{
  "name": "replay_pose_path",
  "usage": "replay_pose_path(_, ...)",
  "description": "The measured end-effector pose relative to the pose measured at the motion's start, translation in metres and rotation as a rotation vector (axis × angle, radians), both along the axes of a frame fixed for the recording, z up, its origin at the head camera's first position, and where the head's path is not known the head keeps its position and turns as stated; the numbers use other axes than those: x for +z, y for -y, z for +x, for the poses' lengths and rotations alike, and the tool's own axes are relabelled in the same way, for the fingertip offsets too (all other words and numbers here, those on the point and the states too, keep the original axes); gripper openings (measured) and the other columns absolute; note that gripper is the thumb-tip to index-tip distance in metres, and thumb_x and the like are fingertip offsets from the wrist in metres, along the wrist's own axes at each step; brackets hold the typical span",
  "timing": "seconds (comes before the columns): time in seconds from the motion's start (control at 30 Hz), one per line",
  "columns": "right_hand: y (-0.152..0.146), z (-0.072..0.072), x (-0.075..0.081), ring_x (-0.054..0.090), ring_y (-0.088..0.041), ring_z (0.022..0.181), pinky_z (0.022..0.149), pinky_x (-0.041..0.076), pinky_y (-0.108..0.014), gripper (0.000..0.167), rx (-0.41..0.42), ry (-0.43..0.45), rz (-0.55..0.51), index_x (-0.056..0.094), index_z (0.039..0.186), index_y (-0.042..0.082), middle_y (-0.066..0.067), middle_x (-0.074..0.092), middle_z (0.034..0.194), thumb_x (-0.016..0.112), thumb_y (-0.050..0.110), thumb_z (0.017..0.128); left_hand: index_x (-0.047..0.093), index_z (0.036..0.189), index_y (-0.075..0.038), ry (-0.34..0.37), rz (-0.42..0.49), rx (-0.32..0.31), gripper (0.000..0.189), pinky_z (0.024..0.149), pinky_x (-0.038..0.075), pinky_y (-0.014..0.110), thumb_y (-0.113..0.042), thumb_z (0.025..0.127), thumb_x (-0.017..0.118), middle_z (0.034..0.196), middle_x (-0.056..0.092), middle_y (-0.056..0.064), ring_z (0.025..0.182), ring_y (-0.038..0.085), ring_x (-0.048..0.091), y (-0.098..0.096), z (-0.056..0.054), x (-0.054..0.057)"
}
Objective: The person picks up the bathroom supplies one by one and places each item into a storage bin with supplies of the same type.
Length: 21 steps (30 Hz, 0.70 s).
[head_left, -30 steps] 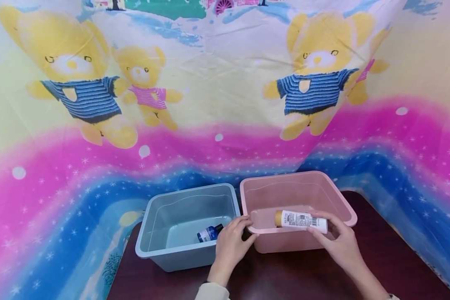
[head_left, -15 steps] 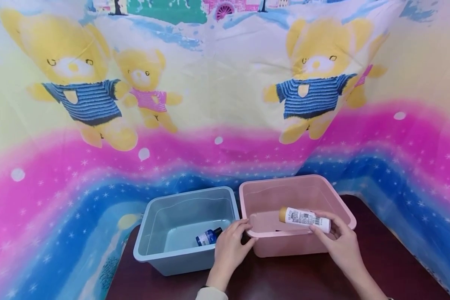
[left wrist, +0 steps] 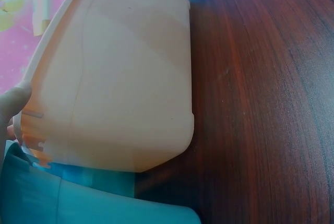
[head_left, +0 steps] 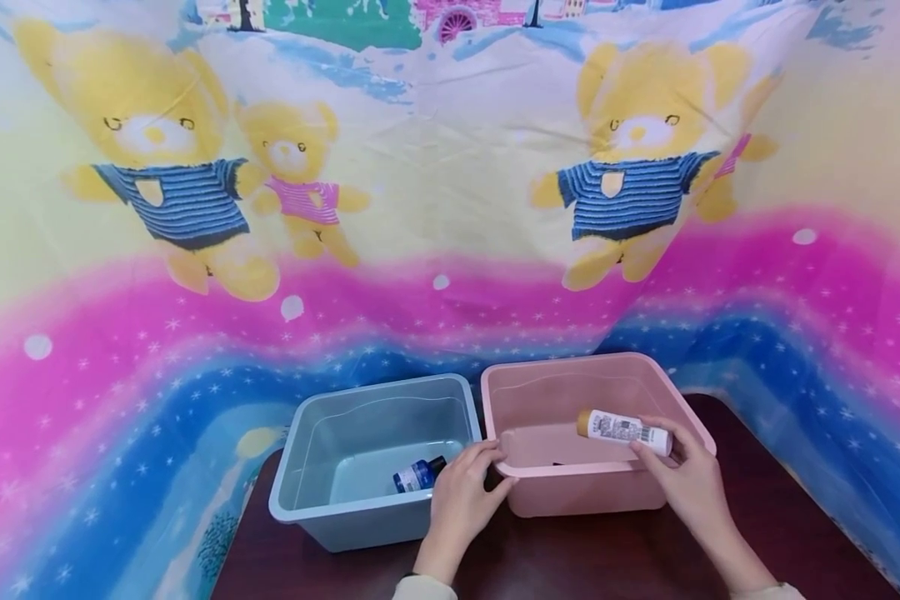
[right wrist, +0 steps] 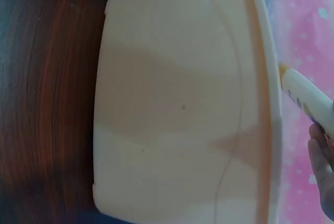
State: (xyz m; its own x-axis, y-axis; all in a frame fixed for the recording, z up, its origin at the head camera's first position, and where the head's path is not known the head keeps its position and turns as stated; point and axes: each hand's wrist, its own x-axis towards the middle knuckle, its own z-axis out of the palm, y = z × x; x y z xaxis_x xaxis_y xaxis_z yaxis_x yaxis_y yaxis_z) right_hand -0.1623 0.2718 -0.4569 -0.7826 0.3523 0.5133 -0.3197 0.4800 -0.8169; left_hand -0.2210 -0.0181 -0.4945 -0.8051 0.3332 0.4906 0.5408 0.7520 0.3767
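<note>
My right hand [head_left: 690, 483] holds a white bottle [head_left: 624, 429] with a gold cap above the pink bin [head_left: 585, 493]. The bottle lies nearly level, cap to the left, its printed label in sight. Its white end is partly covered by my fingers; in the right wrist view the bottle [right wrist: 308, 98] shows past the bin's rim. My left hand [head_left: 461, 500] grips the pink bin's rim at the front left corner, and the left wrist view has the thumb [left wrist: 15, 101] against that rim. A small dark bit [head_left: 558, 464] shows inside the pink bin, mostly hidden by its front wall.
Left of the pink bin stands a grey-blue bin [head_left: 375, 527]. Inside it lies a blue bottle [head_left: 416, 477] with a black cap. Both bins are on a dark wood table [head_left: 555, 558], with a bear-print cloth [head_left: 435, 200] hanging behind.
My right hand has moved a little to the right with the white bottle, whose cap end has risen slightly. The left hand has stayed on the pink bin's rim.
</note>
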Motion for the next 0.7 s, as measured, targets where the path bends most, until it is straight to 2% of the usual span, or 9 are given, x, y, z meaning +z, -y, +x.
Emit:
replay_pose_path(0.13,-0.006,-0.006,-0.003,0.061,0.005,0.079,0.063,0.055,-0.016,0.038,0.002,0.035,0.027,0.063,0.119,-0.005,-0.001,0.061,0.105,0.075,-0.006,0.084,0.074,0.116,-0.022,-0.009,0.006,-0.005,0.041,0.095,0.052,0.039,-0.048,0.085,0.076,0.131,0.063,-0.010,0.118,0.011,0.060,0.000,0.000,0.000)
replay_pose_path(0.27,-0.011,-0.012,-0.006,0.059,0.006,0.076,0.059,0.054,-0.015,0.036,-0.024,0.072,0.125,0.064,0.119,-0.002,-0.014,0.061,0.105,0.076,-0.002,0.085,0.074,0.115,-0.023,-0.040,-0.002,-0.004,0.040,0.094,0.052,0.038,-0.048,0.083,0.077,0.129,0.063,-0.011,0.118,0.011,0.060,0.001,-0.001,0.001)
replay_pose_path(0.37,-0.015,-0.015,-0.010,0.059,0.002,0.072,0.056,0.053,-0.017,0.035,-0.001,0.089,0.177,0.064,0.118,-0.002,-0.018,0.061,0.108,0.076,-0.001,0.085,0.074,0.115,-0.024,-0.044,-0.010,-0.008,0.040,0.094,0.052,0.038,-0.048,0.084,0.077,0.129,0.064,-0.010,0.118,0.010,0.059,0.000,-0.001,0.000)
replay_pose_path(0.5,-0.020,-0.019,-0.016,0.059,-0.005,0.063,0.052,0.052,-0.022,0.036,0.039,0.136,0.242,0.063,0.119,-0.002,-0.020,0.062,0.109,0.076,0.000,0.085,0.073,0.117,-0.023,-0.012,-0.010,-0.016,0.041,0.096,0.051,0.038,-0.048,0.085,0.076,0.131,0.063,-0.010,0.120,0.010,0.058,0.000,-0.001,0.000)
replay_pose_path(0.6,-0.022,-0.023,-0.020,0.054,-0.007,0.054,0.049,0.049,-0.024,0.036,0.052,0.176,0.294,0.063,0.120,0.001,-0.019,0.063,0.107,0.076,0.003,0.086,0.073,0.118,-0.023,-0.006,-0.010,-0.012,0.041,0.097,0.051,0.038,-0.048,0.085,0.076,0.130,0.063,-0.011,0.121,0.010,0.058,0.000,0.000,0.001)
replay_pose_path(0.7,-0.022,-0.028,-0.022,0.052,-0.007,0.050,0.048,0.048,-0.025,0.035,0.060,0.173,0.329,0.065,0.118,0.002,-0.019,0.065,0.106,0.075,0.000,0.084,0.073,0.118,-0.024,-0.004,-0.011,-0.002,0.041,0.097,0.050,0.038,-0.048,0.084,0.076,0.130,0.063,-0.011,0.121,0.010,0.058,0.001,0.001,0.001)
